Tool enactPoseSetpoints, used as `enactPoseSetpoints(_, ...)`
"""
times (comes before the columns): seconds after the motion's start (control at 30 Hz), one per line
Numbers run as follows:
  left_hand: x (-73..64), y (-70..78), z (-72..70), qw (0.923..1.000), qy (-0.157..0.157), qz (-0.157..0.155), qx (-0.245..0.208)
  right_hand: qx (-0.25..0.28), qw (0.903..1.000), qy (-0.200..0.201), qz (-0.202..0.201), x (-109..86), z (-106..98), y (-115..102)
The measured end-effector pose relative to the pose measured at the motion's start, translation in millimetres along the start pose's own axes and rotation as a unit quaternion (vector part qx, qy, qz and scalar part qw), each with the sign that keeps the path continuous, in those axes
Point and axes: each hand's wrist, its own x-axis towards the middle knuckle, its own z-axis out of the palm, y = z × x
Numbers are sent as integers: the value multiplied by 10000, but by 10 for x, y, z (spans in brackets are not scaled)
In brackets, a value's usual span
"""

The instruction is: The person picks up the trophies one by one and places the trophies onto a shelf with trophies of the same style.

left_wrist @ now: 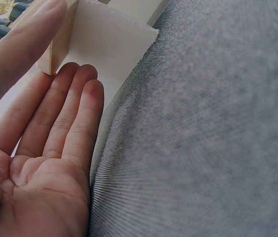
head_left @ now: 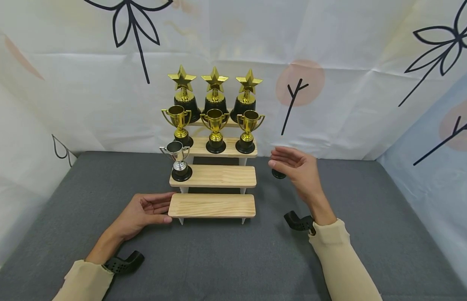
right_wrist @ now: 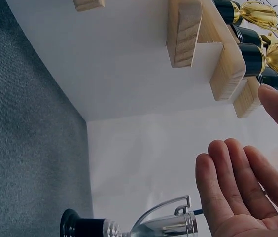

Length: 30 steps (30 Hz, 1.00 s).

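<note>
My left hand (head_left: 144,213) lies beside the left end of the lowest wooden step (head_left: 211,205), its fingers fairly straight and its fingertips at the stand's side. In the left wrist view, the fingers (left_wrist: 82,113) extend toward the white side panel (left_wrist: 107,47). My right hand (head_left: 293,165) is to the right of the stand, thumb apart from the fingers. Below it shows the black base (head_left: 278,174) of a silver trophy cup (right_wrist: 163,227), mostly hidden by the hand in the head view. The fingers (right_wrist: 232,177) are nearly straight; any contact with the cup cannot be made out.
One silver trophy cup (head_left: 177,156) stands at the left of the second step (head_left: 222,175). Three gold cups (head_left: 215,125) occupy the third step, and three gold star trophies (head_left: 214,92) the top. The grey table (head_left: 218,259) meets a patterned white cloth (head_left: 350,125) behind.
</note>
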Motion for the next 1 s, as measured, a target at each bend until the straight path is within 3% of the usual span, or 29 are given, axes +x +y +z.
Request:
enactPoseSetpoints(0.37, -2, -15, -7, 10000, 8, -7, -3, 177, 9994, 245, -144, -1, -139, -10)
enactPoseSetpoints(0.8, -1, -1, 2, 10000, 0, 15, -20, 682, 9902, 1100, -523, 40, -344, -63)
enactPoseSetpoints(1.0, -5, 5, 1, 10000, -3, 12, -28, 464, 9870, 1456, -506, 70, -406, 27)
